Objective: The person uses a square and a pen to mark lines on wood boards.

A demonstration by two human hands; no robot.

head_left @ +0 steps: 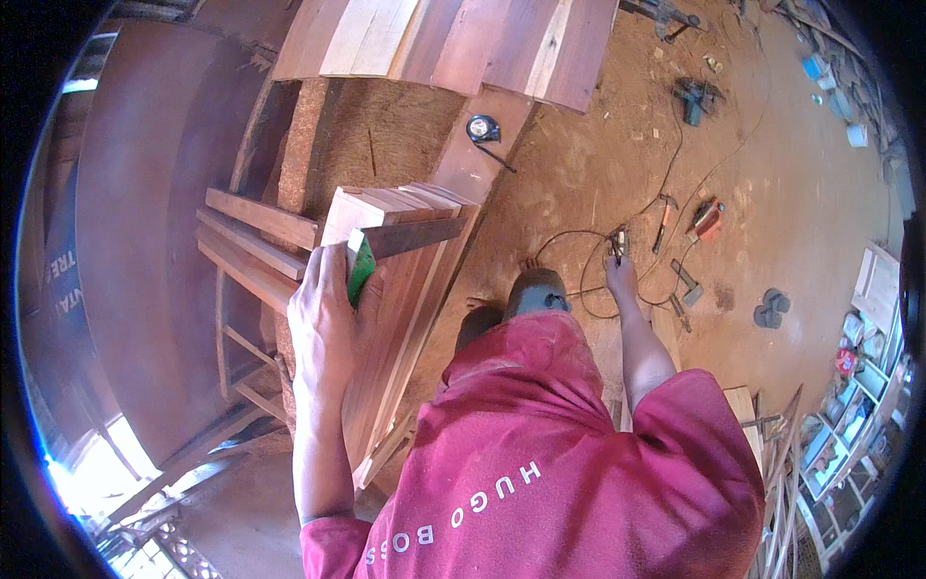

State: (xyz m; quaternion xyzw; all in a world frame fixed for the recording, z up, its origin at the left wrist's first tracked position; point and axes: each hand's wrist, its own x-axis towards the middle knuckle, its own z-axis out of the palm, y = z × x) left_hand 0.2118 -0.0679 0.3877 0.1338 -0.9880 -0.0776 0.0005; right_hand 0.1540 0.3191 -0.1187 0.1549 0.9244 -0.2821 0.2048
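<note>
My left hand [328,307] is closed around an L-shaped wooden try square [415,234]. A green face shows by my fingers, and its dark arm lies across the end of a stack of planed reddish boards [395,299]. The boards stand on edge on the workbench. Low over the floor on the right, my right hand [620,277] reaches down, its fingers closed at a small metal tool [619,239] whose kind is too small to tell. A black cable [584,273] loops around that spot. On the bench beyond the boards lies a round tape measure [482,128].
Wide boards [453,43] lie across the bench's far end; timber pieces [256,241] jut out left. On the floor are a hammer [664,222], an orange tool [707,219], a green power tool [693,101] and flip-flops [771,307]. A cluttered shelf [849,405] stands at right.
</note>
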